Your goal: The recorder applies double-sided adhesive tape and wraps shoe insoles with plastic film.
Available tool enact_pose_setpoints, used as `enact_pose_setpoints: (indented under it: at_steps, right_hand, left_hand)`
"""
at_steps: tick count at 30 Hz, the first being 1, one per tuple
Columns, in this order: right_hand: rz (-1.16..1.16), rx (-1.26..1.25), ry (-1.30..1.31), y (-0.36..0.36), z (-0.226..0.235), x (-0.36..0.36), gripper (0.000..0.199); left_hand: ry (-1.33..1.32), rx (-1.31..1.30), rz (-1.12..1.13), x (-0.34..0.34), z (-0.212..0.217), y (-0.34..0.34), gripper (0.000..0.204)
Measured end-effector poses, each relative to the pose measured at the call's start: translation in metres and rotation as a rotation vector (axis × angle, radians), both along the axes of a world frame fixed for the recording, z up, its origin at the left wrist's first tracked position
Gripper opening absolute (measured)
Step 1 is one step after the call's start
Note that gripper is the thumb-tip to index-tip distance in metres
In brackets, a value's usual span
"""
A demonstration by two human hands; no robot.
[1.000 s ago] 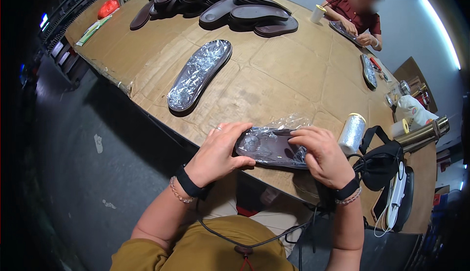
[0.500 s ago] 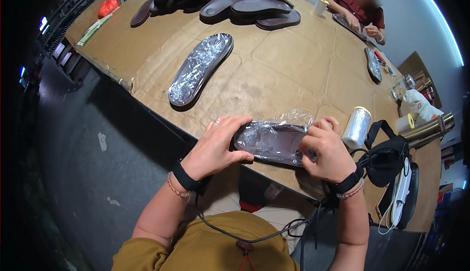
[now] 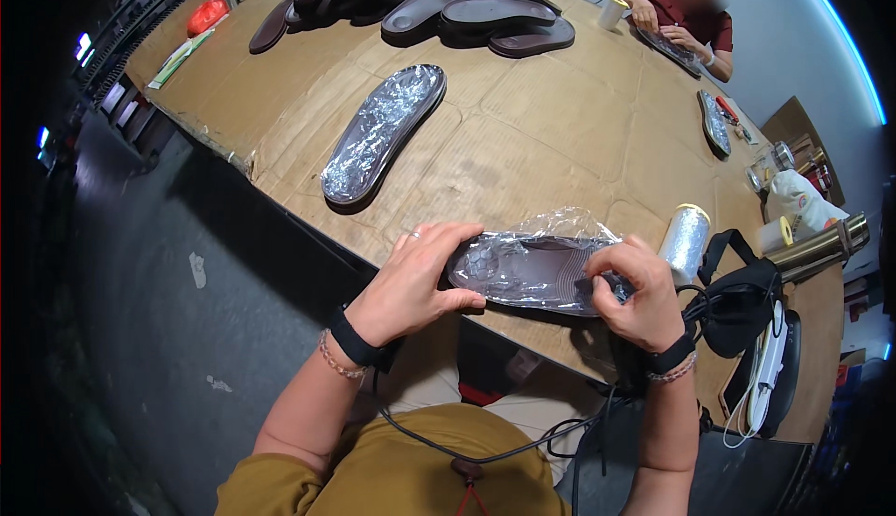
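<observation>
A dark brown shoe sole [image 3: 537,269] lies crosswise at the table's near edge, loosely covered in clear plastic film [image 3: 574,224] that sticks up along its far side. My left hand [image 3: 406,278] grips the sole's left end, thumb on the near side and fingers on the far side. At the right end my right hand [image 3: 644,292] is closed in a pinch on the film, fingers curled over the sole. Beyond them, a second sole [image 3: 383,133] lies with crinkled shiny film over its top. A roll of clear film [image 3: 684,239] stands just past my right hand.
Dark soles [image 3: 495,17] are heaped at the far side of the cardboard-covered table [image 3: 541,133]. Far right, a person [image 3: 681,17] handles another sole. On the right are a black pouch [image 3: 737,306], a metal flask [image 3: 826,245], a white power strip [image 3: 767,367] and cables.
My right hand has shifted slightly right along the sole, drawing the film and uncovering more of the ridged part to view. My left hand stays put. The other person's hands have moved left.
</observation>
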State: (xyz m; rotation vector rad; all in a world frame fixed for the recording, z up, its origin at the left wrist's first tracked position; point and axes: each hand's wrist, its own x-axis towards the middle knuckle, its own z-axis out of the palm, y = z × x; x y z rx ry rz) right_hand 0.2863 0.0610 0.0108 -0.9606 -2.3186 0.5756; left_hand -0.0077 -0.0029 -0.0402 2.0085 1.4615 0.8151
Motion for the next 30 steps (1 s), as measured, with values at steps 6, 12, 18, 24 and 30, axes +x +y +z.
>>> enact_pose_setpoints:
  at_steps: [6, 12, 18, 24, 30]
  right_hand:
    - [-0.064, -0.040, -0.033, 0.001, -0.003, 0.001, 0.008]
    - [0.080, 0.005, -0.229, -0.003, 0.016, -0.014, 0.020]
    - [0.177, -0.031, -0.294, 0.003, 0.006, -0.014, 0.019]
    - [0.207, 0.010, -0.105, 0.007, -0.010, -0.011, 0.017]
    - [0.201, -0.075, -0.180, 0.003, -0.005, -0.012, 0.014]
  left_hand:
    - [0.008, 0.003, 0.011, 0.001, 0.000, 0.000, 0.084]
    - [0.019, 0.024, 0.013, 0.002, -0.001, 0.000, 0.084]
    - [0.028, 0.023, 0.020, 0.002, 0.000, -0.001, 0.085]
    - [0.029, 0.033, 0.009, 0.001, -0.002, -0.001, 0.087]
    - [-0.072, -0.026, -0.004, -0.001, 0.004, -0.004, 0.094]
